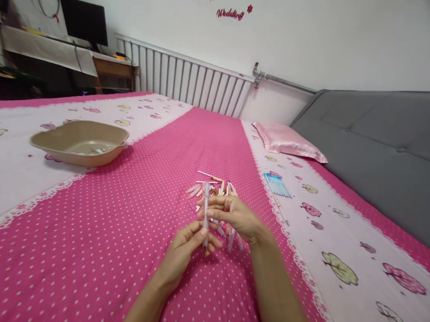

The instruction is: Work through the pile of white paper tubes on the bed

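Note:
A pale, see-through pen (205, 204) stands nearly upright between my hands, its dark tip pointing down. My left hand (187, 242) pinches its lower part between thumb and fingers. Higher up, my right hand (237, 214) grips the barrel from the right. Behind and below the hands lies a loose pile of pen parts (222, 187), pink, white and clear, partly hidden by my right hand. To the right, a row of blue pens (277, 185) lies side by side, with a single pale pen (282, 212) just below it.
A beige plastic basin (81, 159) with a few small pieces inside sits on the bed to the left. The pink dotted bedspread (95, 250) spreads under everything. A pink pillow (288, 140) rests by the grey headboard (378, 153). Beyond the bed are a radiator (186, 74) and a desk with a monitor (84, 21).

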